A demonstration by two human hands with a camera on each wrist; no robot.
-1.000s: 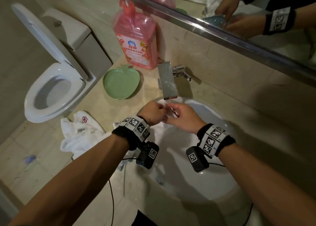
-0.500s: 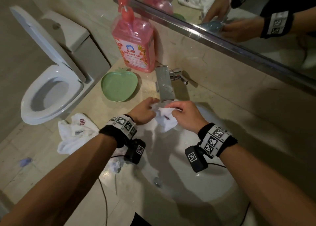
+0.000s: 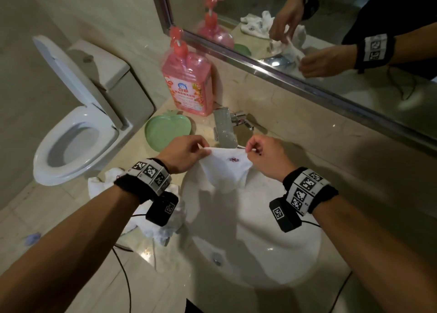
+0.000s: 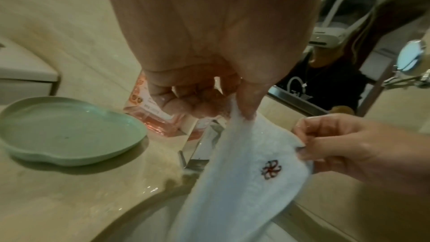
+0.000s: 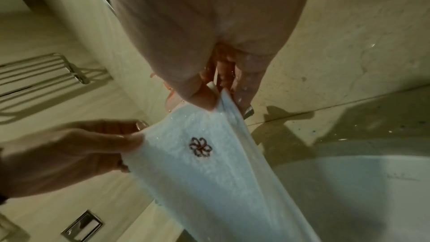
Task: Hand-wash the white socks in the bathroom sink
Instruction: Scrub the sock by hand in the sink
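A wet white sock (image 3: 227, 168) with a small dark red flower on it hangs over the white sink (image 3: 255, 241), just below the faucet (image 3: 224, 128). My left hand (image 3: 189, 153) pinches the left corner of its cuff. My right hand (image 3: 264, 156) pinches the right corner, and the cuff is stretched flat between them. The left wrist view shows the sock (image 4: 244, 172) under my left thumb and my right hand (image 4: 349, 150) gripping its edge. In the right wrist view the sock (image 5: 209, 163) hangs down toward the basin.
More white socks (image 3: 106, 185) lie heaped on the counter left of the sink. A green apple-shaped dish (image 3: 165, 130) and a pink pump bottle (image 3: 189, 85) stand behind them. An open toilet (image 3: 71, 144) is at the left. A mirror (image 3: 307, 28) runs along the back wall.
Both hands moved apart and lifted, spreading out the sock that was bunched between them under the faucet. It now hangs open and flat.
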